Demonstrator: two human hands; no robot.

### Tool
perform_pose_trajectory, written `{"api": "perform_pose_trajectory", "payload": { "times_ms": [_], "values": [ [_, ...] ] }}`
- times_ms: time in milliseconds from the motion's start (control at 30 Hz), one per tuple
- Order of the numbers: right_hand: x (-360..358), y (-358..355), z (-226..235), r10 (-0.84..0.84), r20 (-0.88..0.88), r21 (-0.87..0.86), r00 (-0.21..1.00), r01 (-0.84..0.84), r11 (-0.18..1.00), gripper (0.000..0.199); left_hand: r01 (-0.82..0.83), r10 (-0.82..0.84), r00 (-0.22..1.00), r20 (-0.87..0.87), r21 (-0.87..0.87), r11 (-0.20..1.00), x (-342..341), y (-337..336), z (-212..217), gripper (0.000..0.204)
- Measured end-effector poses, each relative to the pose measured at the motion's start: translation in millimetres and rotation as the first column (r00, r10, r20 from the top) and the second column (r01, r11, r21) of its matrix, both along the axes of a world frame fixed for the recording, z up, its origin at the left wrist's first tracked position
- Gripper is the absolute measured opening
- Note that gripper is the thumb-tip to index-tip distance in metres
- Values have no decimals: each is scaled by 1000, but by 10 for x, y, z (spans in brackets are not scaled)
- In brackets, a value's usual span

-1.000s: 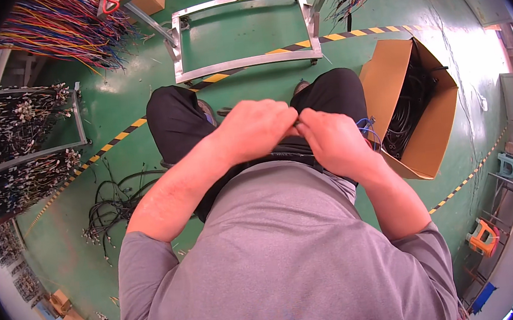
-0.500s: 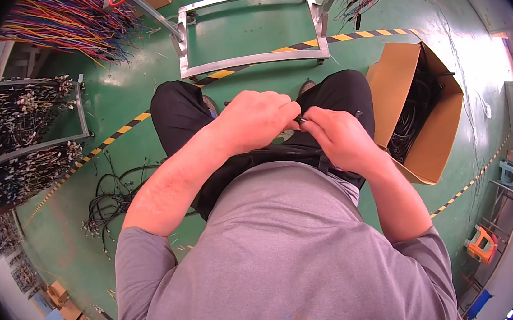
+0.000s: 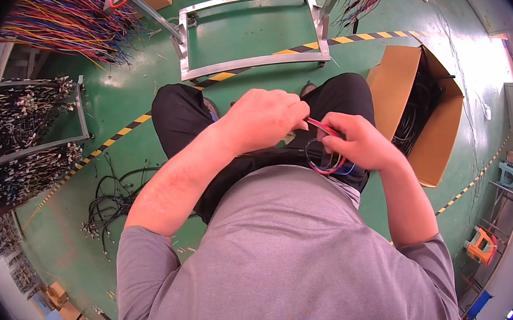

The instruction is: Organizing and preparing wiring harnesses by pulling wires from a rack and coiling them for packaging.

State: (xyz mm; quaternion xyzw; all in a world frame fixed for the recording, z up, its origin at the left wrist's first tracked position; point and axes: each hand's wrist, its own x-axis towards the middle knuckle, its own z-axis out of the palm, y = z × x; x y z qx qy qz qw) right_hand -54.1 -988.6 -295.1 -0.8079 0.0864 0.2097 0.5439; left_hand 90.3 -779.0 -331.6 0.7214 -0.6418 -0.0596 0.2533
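"While the left hand pinches the coloured wires, what does the right hand do?"

"It grasps them too; they run from hand to hand and loop over the black trousers."

"Farther out?"

"A carton of black cables stands at right; a cable tangle lies left on the green floor."

This looks like a wiring workshop. Striped tape crosses the green floor; bundles of coloured wire spread at its far left corner, and a metal rack of connector-tipped cables stands along its left edge.
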Motion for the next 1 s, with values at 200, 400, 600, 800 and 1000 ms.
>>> {"api": "perform_pose_trajectory", "payload": {
  "times_ms": [200, 400, 600, 800, 1000],
  "values": [
    [-139, 1, -170, -212, -237, 684, 948, 318, 656, 21, -38, 39, 999, 21, -58, 998, 42, 9, 63, 21],
    [-110, 270, -262, -335, -242, 590, 911, 412, 694, 30, 19, -18, 999, 30, -25, 1000, 0, -45, 117, 21],
    [-40, 206, -218, -228, -222, 549, 948, 314, 775, 26, 30, -31, 999, 42, 5, 1000, 70, -26, 99, 20],
    [-207, 216, -379, -327, -142, 559, 934, 349, 753, 29, -15, 15, 1000, 27, -19, 1000, 66, -31, 85, 20],
    [-149, 487, -361, -403, -7, 322, 915, 383, 866, 29, 101, -103, 994, 39, 52, 994, 43, -91, 124, 16]
  ]
}}
